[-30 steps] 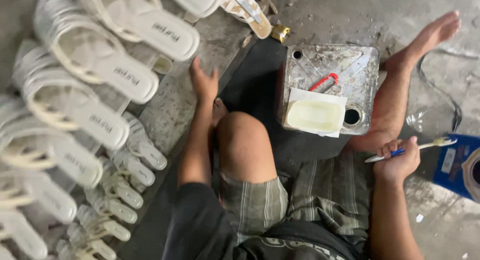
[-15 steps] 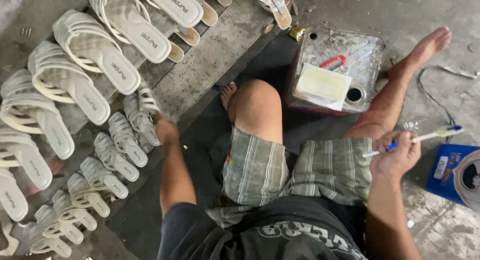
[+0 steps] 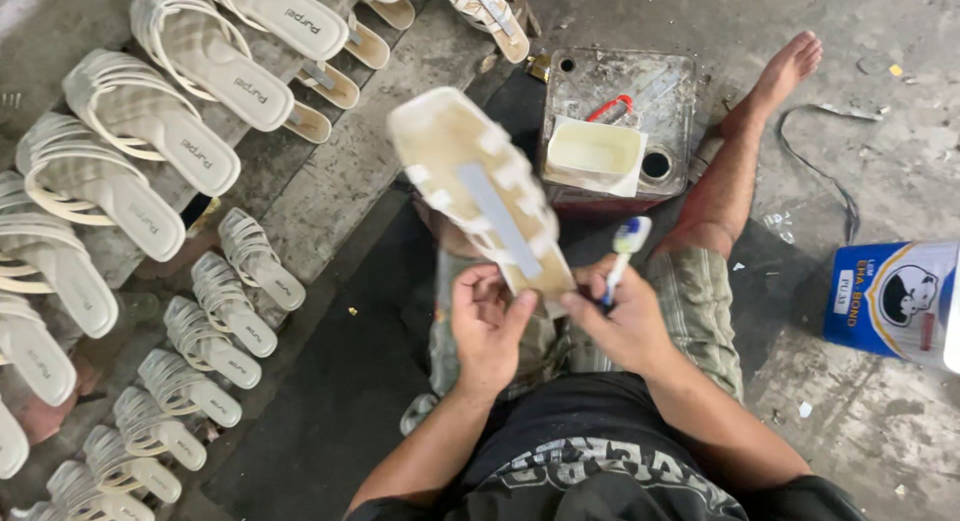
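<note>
1 sandal sole (image 3: 480, 191) is up at 12 o'clock, underside bare, left hand (image 3: 487, 326) pinching its heel end, right hand (image 3: 625, 326) closed on a toothbrush (image 3: 622, 256). glue tub (image 3: 595, 151) waits beyond; looks like gluing hasn't started.

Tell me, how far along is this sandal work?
Done, apparently: rows of strapped sandals lie on the floor. In hand: the left hand holds one upturned sandal; the right hand grips a toothbrush. That sole is not visibly brushed yet; the tray waits.
</note>
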